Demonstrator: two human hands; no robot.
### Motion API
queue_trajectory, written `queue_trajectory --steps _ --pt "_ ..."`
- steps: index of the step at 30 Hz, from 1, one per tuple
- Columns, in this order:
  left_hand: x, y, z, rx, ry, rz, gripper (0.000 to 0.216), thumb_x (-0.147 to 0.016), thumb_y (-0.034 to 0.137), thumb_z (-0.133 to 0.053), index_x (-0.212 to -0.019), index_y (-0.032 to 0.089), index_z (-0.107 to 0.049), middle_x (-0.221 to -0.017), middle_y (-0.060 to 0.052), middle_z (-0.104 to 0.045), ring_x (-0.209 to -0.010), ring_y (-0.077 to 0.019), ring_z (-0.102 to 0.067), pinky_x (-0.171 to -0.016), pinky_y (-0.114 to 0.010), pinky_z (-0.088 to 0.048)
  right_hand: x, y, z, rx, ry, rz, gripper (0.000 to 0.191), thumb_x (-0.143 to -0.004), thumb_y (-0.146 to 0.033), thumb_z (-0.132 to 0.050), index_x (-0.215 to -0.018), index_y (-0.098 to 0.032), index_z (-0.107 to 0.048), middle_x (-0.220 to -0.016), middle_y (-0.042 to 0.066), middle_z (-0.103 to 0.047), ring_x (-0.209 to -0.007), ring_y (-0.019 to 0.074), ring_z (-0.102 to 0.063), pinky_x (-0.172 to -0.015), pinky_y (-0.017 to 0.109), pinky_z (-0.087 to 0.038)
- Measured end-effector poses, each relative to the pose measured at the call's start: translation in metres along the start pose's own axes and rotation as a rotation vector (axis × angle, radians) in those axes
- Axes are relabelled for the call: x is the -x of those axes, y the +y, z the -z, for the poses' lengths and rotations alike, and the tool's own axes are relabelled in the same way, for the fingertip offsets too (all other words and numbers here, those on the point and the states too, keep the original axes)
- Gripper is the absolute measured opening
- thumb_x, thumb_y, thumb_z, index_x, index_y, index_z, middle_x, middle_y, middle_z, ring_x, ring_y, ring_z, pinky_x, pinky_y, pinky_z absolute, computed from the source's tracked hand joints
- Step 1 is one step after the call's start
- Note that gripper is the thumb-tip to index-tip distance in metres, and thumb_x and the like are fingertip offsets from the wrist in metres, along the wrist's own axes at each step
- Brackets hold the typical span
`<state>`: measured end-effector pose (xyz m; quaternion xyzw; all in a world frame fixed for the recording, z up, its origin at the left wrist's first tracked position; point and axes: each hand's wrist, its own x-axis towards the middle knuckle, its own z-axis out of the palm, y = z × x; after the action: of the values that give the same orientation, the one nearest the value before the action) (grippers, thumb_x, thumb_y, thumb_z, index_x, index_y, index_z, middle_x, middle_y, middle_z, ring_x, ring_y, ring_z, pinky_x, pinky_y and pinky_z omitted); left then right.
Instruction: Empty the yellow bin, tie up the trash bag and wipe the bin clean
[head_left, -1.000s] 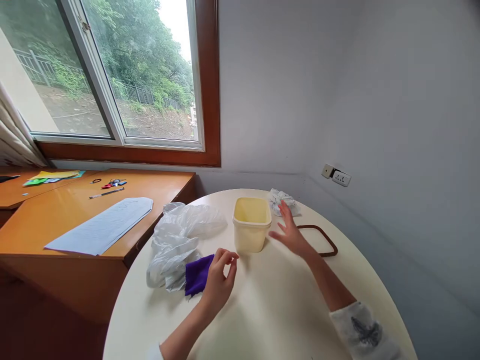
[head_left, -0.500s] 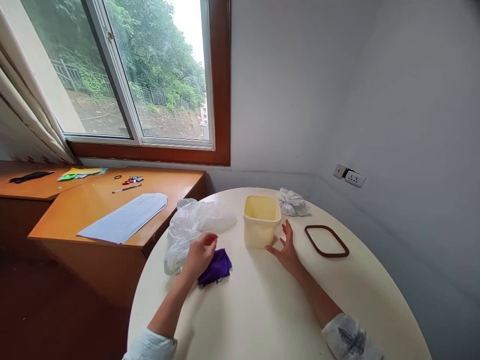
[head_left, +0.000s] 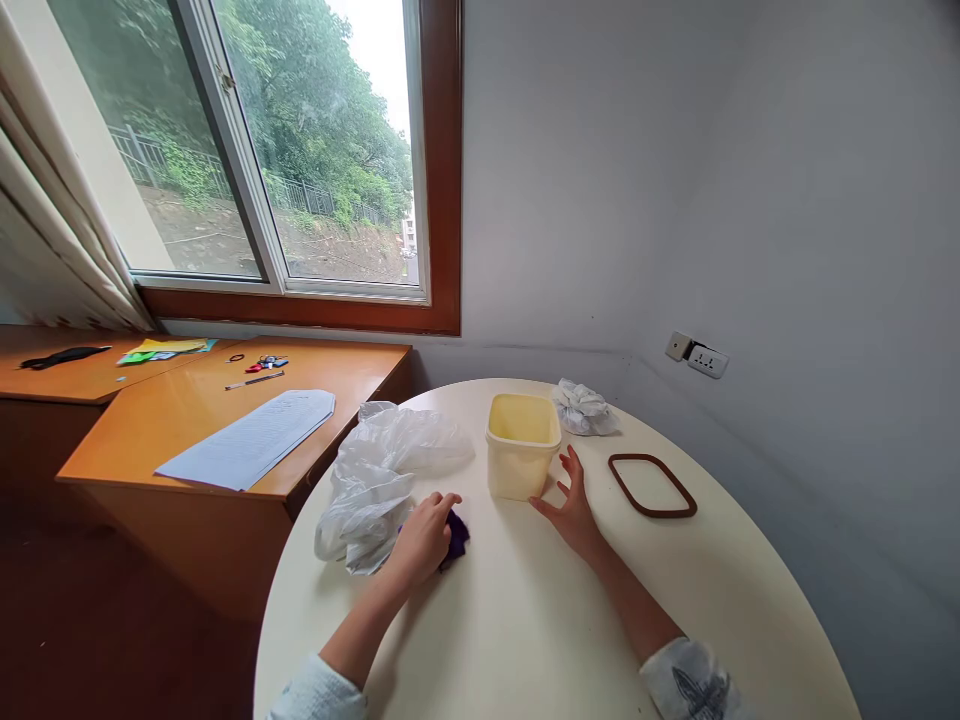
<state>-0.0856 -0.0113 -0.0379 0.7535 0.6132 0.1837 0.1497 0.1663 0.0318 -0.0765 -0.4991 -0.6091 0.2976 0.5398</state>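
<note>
A small purple cloth (head_left: 455,541) lies bunched under my left hand (head_left: 426,536), whose fingers curl over it and hide most of it. Beside the pale yellow plastic tub (head_left: 520,468), my right hand (head_left: 576,512) is open, thumb and fingers spread around its lower right side. The thumb tip is at the tub's lower corner; whether it touches I cannot tell. Upright and without a lid, the tub shows its inside. Left of my left hand spreads a crumpled clear plastic bag (head_left: 367,500).
To the right on the round white table (head_left: 517,620) lies a brown rounded-square ring (head_left: 652,513). A crumpled white bag (head_left: 586,410) rests behind the tub. An orange desk (head_left: 360,370) at left bears papers (head_left: 251,440), a pen (head_left: 255,380) and small items.
My left hand has moved right and down onto the purple cloth, which is now bunched. The clear bag's near edge has shifted slightly toward me. My right hand has stayed by the tub.
</note>
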Motion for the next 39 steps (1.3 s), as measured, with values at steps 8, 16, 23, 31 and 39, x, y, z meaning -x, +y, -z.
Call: queue_trajectory --steps 8,16,23,31,39 --pt "0.000 0.018 -0.002 0.478 0.161 -0.062 0.028 -0.077 0.014 -0.041 -0.100 0.020 -0.057 -0.096 -0.006 -0.058 -0.086 -0.0185 -0.057 -0.077 -0.031 -0.044 -0.010 -0.083 0.019 0.357 0.237 0.526 0.064 -0.074 -0.036 -0.064 -0.132 -0.030 -0.036 -0.137 0.010 -0.035 -0.131 0.0302 -0.027 -0.105 0.054 -0.028" --pt "0.011 0.044 0.011 1.282 -0.085 -0.047 0.042 -0.065 0.033 -0.073 -0.098 0.020 -0.051 -0.091 0.000 -0.053 -0.062 -0.0073 -0.054 -0.053 -0.018 -0.039 0.045 -0.112 -0.004 -0.055 -0.265 0.060 0.058 -0.071 -0.038 -0.067 -0.125 -0.027 -0.046 -0.115 0.008 -0.057 -0.106 0.0246 -0.055 -0.085 0.040 -0.049" --pt "0.018 0.057 0.006 1.327 -0.056 -0.033 0.041 -0.066 0.032 -0.074 -0.099 0.020 -0.053 -0.083 0.002 -0.053 -0.063 -0.0077 -0.055 -0.059 -0.021 -0.044 0.061 -0.097 0.006 -0.486 -0.475 -0.389 0.033 -0.068 -0.040 -0.069 -0.091 -0.016 -0.066 -0.078 0.004 -0.067 -0.072 0.0194 -0.063 -0.067 0.032 -0.050" --pt "0.007 0.039 0.002 1.241 0.142 0.205 0.032 -0.072 0.044 -0.063 -0.084 0.014 -0.065 -0.058 0.004 -0.045 -0.055 -0.0092 -0.048 -0.058 -0.025 -0.043 -0.013 -0.148 0.075 -0.180 0.531 0.208 0.020 -0.067 -0.030 -0.069 -0.076 -0.020 -0.055 -0.073 0.000 -0.059 -0.072 0.0158 -0.058 -0.071 0.030 -0.048" --pt "0.007 0.033 -0.002 1.206 0.174 0.218 0.031 -0.073 0.043 -0.059 -0.081 0.014 -0.065 -0.057 0.004 -0.044 -0.053 -0.0094 -0.046 -0.056 -0.024 -0.043 -0.051 -0.143 0.027 0.603 -0.046 0.526 0.034 -0.076 -0.013 -0.048 -0.108 -0.023 -0.055 -0.113 0.005 -0.062 -0.105 0.0210 -0.056 -0.103 0.044 -0.030"
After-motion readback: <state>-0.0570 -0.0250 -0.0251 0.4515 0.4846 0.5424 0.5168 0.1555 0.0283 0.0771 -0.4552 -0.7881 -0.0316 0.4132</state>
